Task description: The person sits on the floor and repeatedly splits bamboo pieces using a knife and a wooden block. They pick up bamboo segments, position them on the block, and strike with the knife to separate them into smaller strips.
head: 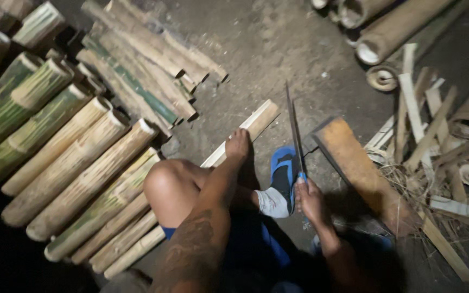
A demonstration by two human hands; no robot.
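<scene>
My left hand (238, 144) reaches forward over my bare knee (165, 184) and rests on a pale split bamboo slat (256, 122) that lies on the dirt floor. My right hand (309, 199) is shut on the blue handle of a long thin blade (294, 127), which points away from me, edge up, between the slat and a wooden block (356, 165). A blue sandal (282, 172) sits under the blade, by my foot.
Rows of whole bamboo sections (66, 152) lie stacked on the left, more bamboo pieces (142, 70) behind them. Bamboo tubes (386, 32) and split slats and shavings (435, 125) pile up on the right. Bare dirt floor (278, 49) lies ahead.
</scene>
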